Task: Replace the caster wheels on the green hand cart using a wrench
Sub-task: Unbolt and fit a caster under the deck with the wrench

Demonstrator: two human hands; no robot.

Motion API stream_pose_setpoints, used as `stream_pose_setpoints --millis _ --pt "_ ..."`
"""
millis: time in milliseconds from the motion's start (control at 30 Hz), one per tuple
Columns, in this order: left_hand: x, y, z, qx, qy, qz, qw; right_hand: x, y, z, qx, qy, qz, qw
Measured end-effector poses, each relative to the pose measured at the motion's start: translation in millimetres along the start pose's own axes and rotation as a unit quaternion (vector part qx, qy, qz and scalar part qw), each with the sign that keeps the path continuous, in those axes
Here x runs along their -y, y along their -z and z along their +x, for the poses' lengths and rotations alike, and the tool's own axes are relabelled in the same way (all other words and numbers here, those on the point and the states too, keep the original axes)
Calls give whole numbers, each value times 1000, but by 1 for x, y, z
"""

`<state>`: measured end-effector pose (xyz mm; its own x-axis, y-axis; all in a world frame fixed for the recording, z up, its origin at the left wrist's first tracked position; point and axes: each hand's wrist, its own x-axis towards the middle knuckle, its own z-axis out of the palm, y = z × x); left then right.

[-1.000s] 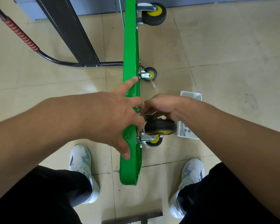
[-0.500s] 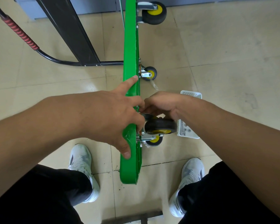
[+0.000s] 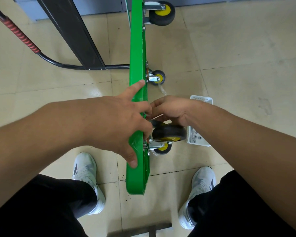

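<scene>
The green hand cart (image 3: 137, 48) stands on its edge, its long axis running straight away from the person. The left hand (image 3: 113, 122) straddles the top edge: its index finger lies straight along it, its thumb rests on the left face, and its other fingers hook over to the wheel side, so this grip steadies the deck. Just right of it, close against its knuckles, the right hand (image 3: 171, 108) bunches its fingers at the caster mount. Directly below the right grip sits the big black caster wheel (image 3: 169, 132) (a smaller yellow-hubbed caster (image 3: 162, 148) shows under it). The right hand is nearer the fastener, so the next turn probably falls to it. Whether it pinches a nut, a bolt or nothing is hidden behind the left fingers; I cannot tell. No wrench shows in either hand. A white tray (image 3: 202, 100) on the floor, right of the right wrist, holds small hardware and is partly covered by the forearm.
</scene>
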<state>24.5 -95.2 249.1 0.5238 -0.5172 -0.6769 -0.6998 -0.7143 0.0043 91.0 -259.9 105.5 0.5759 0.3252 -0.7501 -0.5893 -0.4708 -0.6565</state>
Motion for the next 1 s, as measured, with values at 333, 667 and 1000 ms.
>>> stream_pose_setpoints --millis 333,667,1000 --pt "1 -1 0 7 10 -2 1000 -1 -1 0 27 -5 -2 1000" --pt "2 -1 0 16 15 23 1000 -1 15 -18 -30 0 -81 996" --pt "2 -2 -1 5 4 25 1000 -18 53 -48 -129 36 -142 981"
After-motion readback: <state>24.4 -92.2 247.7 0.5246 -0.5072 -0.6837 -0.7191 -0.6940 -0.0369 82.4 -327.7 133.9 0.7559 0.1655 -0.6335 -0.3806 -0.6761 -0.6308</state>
